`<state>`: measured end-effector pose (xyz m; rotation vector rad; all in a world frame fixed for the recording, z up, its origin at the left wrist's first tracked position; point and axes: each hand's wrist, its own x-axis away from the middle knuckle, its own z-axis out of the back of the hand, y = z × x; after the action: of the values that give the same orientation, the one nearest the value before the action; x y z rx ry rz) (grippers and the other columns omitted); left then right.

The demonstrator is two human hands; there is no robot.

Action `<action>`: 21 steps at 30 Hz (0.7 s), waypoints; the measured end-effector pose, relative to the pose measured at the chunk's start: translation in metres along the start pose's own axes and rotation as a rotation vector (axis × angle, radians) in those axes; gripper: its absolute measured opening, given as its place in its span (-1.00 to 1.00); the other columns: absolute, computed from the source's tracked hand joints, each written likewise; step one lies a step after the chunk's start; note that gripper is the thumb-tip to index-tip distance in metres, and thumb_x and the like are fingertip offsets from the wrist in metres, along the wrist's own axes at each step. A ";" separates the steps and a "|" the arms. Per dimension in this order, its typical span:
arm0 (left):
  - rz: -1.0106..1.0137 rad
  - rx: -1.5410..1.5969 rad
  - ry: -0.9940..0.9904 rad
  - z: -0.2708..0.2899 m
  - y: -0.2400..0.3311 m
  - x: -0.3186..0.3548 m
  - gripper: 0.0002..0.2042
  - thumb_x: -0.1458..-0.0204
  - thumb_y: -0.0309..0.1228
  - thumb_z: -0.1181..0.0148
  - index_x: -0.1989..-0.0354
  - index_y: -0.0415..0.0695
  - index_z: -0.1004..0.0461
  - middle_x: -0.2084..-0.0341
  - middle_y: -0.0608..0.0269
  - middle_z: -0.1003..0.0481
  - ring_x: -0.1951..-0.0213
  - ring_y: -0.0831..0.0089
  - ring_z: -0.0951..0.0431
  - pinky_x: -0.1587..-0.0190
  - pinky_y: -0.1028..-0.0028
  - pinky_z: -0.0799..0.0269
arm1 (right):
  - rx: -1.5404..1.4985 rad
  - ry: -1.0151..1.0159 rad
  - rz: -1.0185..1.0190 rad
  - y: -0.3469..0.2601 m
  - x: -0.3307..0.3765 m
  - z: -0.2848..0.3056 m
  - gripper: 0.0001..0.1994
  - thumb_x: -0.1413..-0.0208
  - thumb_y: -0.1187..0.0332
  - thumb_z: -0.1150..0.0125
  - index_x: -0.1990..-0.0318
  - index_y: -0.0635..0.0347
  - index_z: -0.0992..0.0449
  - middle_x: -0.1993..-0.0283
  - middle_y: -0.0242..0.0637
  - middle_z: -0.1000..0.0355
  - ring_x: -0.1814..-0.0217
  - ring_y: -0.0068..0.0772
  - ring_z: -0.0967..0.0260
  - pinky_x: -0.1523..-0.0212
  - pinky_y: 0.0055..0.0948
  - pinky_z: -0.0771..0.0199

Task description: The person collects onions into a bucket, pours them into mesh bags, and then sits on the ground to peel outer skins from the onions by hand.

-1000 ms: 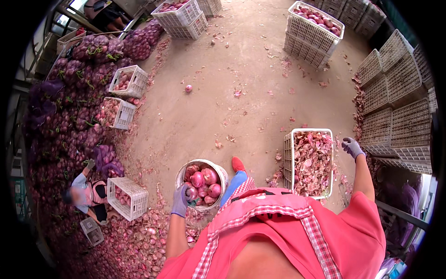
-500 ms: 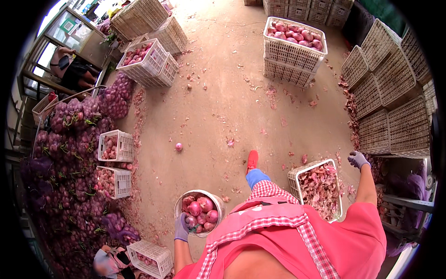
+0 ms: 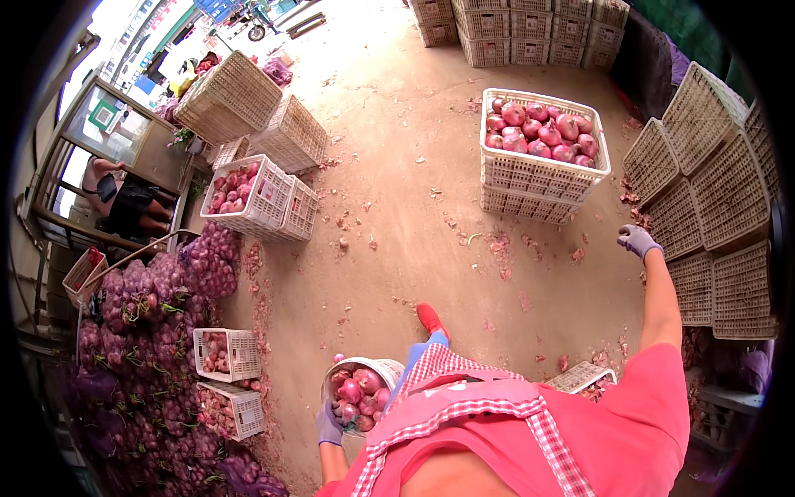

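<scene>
Dusty concrete floor, littered with onion skins, fills the middle of the frame; crates ring it.

Change noted: a second ago a low crate of skins lay just under the right hand; now only its corner shows at lower right, behind the pink apron, and a full crate has come into view at upper right. The person has walked on, a red shoe stepping forward, so the load seems to be in transit toward the full crates.

Hands:
- Left hand, gloved, lower centre-left, closed on the rim of the bucket.
- Right hand, gloved, right of centre, held out from the body, fingers loosely curled, holding nothing.

Containers:
- Bucket: white, round, heaped with red onions, carried at the person's left hip.
- Full crate: white lattice, stacked on another, topped up with red onions.
- Two white crates, upper left, one part-filled with onions.
- Two small crates, lower left, against a heap of purple mesh sacks (contents small, seemingly onions).
- Empty wicker-coloured crates, tilted in stacks along the right edge.
- Stacked crates at top.
</scene>
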<state>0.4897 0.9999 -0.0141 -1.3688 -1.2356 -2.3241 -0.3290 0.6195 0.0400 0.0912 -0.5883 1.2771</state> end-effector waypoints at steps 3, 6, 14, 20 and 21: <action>0.019 -0.023 -0.046 -0.069 0.064 -0.044 -0.75 -0.02 -0.16 -0.02 0.53 -0.06 -0.32 0.83 0.43 -0.22 0.87 0.58 -0.13 0.84 0.54 -0.02 | 0.125 0.109 0.024 -0.039 -0.061 0.071 -0.62 0.11 0.16 -0.04 0.20 0.21 -0.51 0.19 -0.06 -0.47 0.08 -0.09 -0.40 0.04 -0.29 -0.37; 0.062 -0.044 -0.059 -0.154 0.119 -0.083 -0.75 -0.03 -0.17 0.00 0.58 -0.03 -0.28 0.84 0.45 -0.17 0.87 0.58 -0.07 0.81 0.55 0.03 | 0.124 0.270 -0.002 -0.038 -0.129 0.127 -0.66 0.06 0.16 -0.10 0.23 0.25 -0.51 0.24 -0.07 -0.49 0.12 -0.09 -0.41 0.09 -0.28 -0.38; 0.011 -0.069 -0.238 -0.315 0.278 -0.169 -0.80 -0.01 -0.23 0.02 0.58 -0.02 -0.30 0.83 0.48 -0.15 0.84 0.61 -0.09 0.79 0.54 0.01 | -0.272 0.192 -0.176 -0.082 -0.264 0.210 -0.82 -0.01 0.33 -0.09 0.30 0.24 -0.47 0.55 -0.34 -0.41 0.63 -0.54 -0.29 0.60 -0.49 -0.31; 0.025 -0.040 -0.089 -0.422 0.402 -0.237 -0.78 -0.02 -0.21 0.00 0.58 -0.02 -0.32 0.86 0.49 -0.15 0.87 0.63 -0.05 0.82 0.55 0.05 | -0.159 0.154 -0.254 -0.137 -0.408 0.227 -0.82 0.00 0.33 -0.07 0.29 0.21 -0.48 0.48 -0.25 -0.44 0.56 -0.40 -0.37 0.53 -0.41 -0.37; -0.024 -0.057 -0.103 -0.446 0.422 -0.241 -0.78 -0.02 -0.20 0.01 0.58 -0.01 -0.31 0.87 0.49 -0.15 0.88 0.63 -0.05 0.83 0.55 0.06 | 0.007 0.213 -0.154 -0.158 -0.436 0.227 -0.77 0.03 0.28 -0.07 0.28 0.21 -0.49 0.41 -0.19 -0.46 0.44 -0.29 -0.41 0.41 -0.36 -0.40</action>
<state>0.5566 0.3458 -0.0692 -1.5180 -1.2289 -2.3484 -0.3381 0.1046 0.0722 0.0052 -0.3859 1.1220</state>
